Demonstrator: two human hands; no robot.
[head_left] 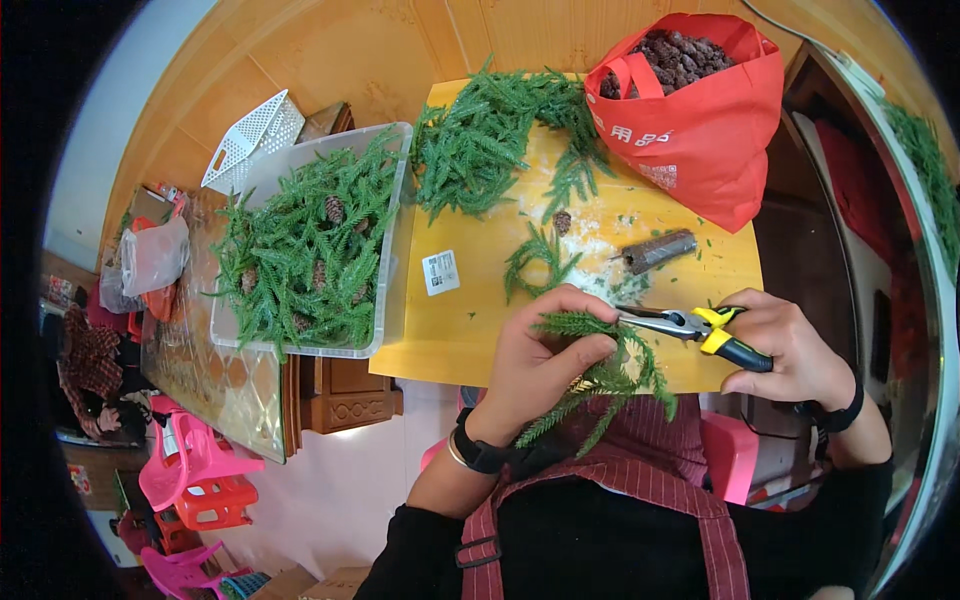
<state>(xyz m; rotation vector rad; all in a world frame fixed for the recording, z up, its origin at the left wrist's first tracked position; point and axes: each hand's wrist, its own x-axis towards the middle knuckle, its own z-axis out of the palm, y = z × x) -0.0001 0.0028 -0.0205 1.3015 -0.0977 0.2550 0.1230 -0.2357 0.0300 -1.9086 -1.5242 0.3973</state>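
Note:
My left hand (550, 345) grips an artificial pine sprig (612, 382) whose green tips hang below the fingers. In my right hand (792, 345) is a pair of needle-nose pliers (684, 322) with yellow and black handles. The jaws of the pliers reach to the fingertips of my left hand, beside the top of the sprig; what lies right between them is too small to make out. Just beyond my left hand, a loose pine sprig (537, 262) lies on the yellow board (430, 335), with a small pine cone (562, 222) and a dark brown cylinder (660, 250) farther off.
A clear plastic bin (393, 250) full of pine sprigs and cones stands at the left. More pine sprigs (475, 140) are heaped at the board's far side. A red bag (700, 140) of pine cones stands far right. White bits and a white label (440, 272) lie on the board.

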